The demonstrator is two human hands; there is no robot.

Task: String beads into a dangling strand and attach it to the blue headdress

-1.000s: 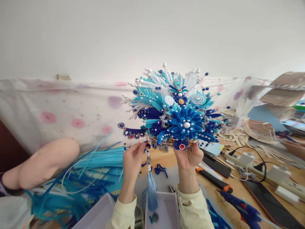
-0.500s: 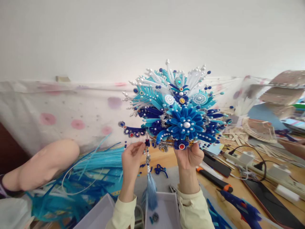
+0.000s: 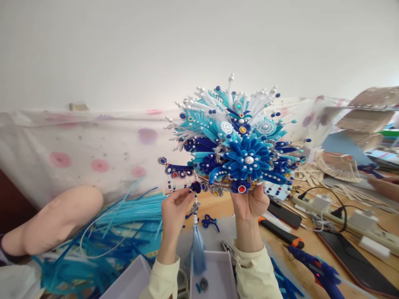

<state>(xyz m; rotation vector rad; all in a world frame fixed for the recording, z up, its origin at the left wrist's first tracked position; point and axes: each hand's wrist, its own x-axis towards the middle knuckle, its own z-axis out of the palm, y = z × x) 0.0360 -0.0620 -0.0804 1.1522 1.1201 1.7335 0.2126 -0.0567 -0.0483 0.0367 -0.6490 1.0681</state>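
Note:
An ornate blue headdress (image 3: pixel 247 160), covered in chenille petals, pearls and gem pieces, is held up before me. My right hand (image 3: pixel 249 203) grips its lower rim from beneath, thumb bent in. At the lower left edge my left hand (image 3: pixel 177 203) pinches a small dark blue flower (image 3: pixel 195 187), which tops a tassel pendant (image 3: pixel 198 249) with beads and pale blue threads. Its fingertips are partly hidden by the flower. Left of that hand a curved dark blue side piece (image 3: pixel 177 171) sticks out from the headdress, with short bead strings hanging below.
Blue chenille stems (image 3: pixel 134 211) lie in a heap at left, beside a person's limb (image 3: pixel 62 218). White boxes (image 3: pixel 215 265) stand below my hands. At right are a hot glue gun (image 3: pixel 318 265), an orange-and-black tool (image 3: pixel 282 233), phones (image 3: pixel 355 261) and a power strip (image 3: pixel 370 232).
The headdress and both hands have shifted slightly right in view. The dark blue flower has turned a little at my left fingertips, and the tassel hangs more slanted.

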